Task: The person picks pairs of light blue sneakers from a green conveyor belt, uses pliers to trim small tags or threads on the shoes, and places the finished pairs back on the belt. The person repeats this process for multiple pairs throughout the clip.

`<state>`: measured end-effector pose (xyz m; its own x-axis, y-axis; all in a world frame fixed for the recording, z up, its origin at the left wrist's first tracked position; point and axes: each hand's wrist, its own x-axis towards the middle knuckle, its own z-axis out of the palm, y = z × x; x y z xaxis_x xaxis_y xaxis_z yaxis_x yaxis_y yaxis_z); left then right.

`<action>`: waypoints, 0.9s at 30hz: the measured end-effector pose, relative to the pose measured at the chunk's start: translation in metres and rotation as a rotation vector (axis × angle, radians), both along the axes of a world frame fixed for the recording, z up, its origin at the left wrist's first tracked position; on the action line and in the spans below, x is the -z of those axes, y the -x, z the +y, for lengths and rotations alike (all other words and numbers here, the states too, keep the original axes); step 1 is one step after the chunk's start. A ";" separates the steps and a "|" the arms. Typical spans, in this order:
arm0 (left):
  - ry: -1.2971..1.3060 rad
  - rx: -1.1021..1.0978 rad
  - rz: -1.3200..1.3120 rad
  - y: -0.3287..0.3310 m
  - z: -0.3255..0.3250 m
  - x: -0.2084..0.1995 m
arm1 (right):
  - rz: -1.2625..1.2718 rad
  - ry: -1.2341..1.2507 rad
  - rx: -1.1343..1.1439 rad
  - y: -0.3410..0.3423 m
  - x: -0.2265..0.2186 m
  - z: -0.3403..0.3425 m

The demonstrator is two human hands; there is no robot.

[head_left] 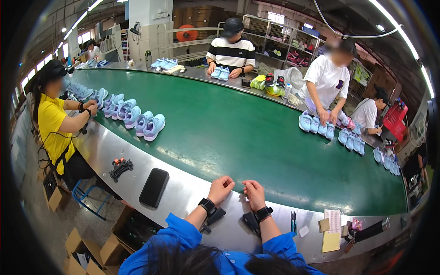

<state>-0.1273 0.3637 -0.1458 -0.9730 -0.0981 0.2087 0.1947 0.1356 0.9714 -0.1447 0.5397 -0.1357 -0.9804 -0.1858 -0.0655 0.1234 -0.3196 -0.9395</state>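
My left hand (222, 188) rests at the near edge of the green conveyor belt (220, 133), its fingers curled together with nothing visible in them. Close by on the right, my right hand (253, 190) is curled the same way, thumb and fingers drawn in, also with nothing showing. A small gap separates the two hands. Each wrist wears a black band device (207, 205). Light blue sneakers (154, 126) stand in a row on the belt at the left, out of reach of my fingers.
A black phone (154, 188) and a black-and-orange bracket (121, 169) lie on the metal ledge to the left. Pens (293, 222), a notepad (331, 241) and a black strap (369, 230) lie to the right. Co-workers handle sneakers (316, 126) along the far side; another in yellow (52, 117) sits left.
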 end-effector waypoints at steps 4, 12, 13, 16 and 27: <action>-0.011 0.014 -0.020 -0.003 0.002 -0.006 | -0.001 0.013 0.019 -0.002 0.002 0.003; -0.107 0.054 -0.068 0.002 0.000 0.003 | -0.011 -0.035 -0.026 0.000 0.000 0.003; -0.108 0.058 -0.073 0.001 0.001 0.003 | -0.019 -0.036 -0.031 0.000 0.001 0.003; -0.116 0.066 -0.086 0.002 0.001 0.002 | -0.033 -0.059 -0.012 0.001 0.000 0.006; -0.197 0.090 -0.128 -0.002 0.001 -0.001 | -0.054 -0.033 0.001 -0.004 -0.006 0.003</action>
